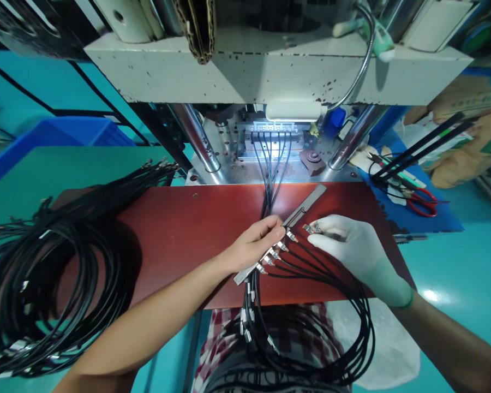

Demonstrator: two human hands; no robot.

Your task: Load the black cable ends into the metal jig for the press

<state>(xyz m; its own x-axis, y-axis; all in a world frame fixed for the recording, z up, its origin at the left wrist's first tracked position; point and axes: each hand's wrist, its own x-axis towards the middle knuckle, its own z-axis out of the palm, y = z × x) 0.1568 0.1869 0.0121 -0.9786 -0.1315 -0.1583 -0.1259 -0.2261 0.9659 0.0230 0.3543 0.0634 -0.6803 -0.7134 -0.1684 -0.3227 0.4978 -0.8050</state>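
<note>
Red bench (180, 229), metal bar (298, 215) under left hand (257, 243) — connector (312, 228) pinched by right hand (352, 245)

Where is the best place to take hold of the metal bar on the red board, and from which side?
Probably the free upper end of the metal bar, coming from the right. It lies flat and slanted on the red board; the left hand covers its middle, and cable plugs line its lower half.

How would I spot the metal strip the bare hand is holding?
Start at the red board in front of the grey machine. Near its middle, the bare left hand presses down a long flat metal strip lying slantwise. Unlike the black cables around it, it is straight, silver and rigid.
</note>
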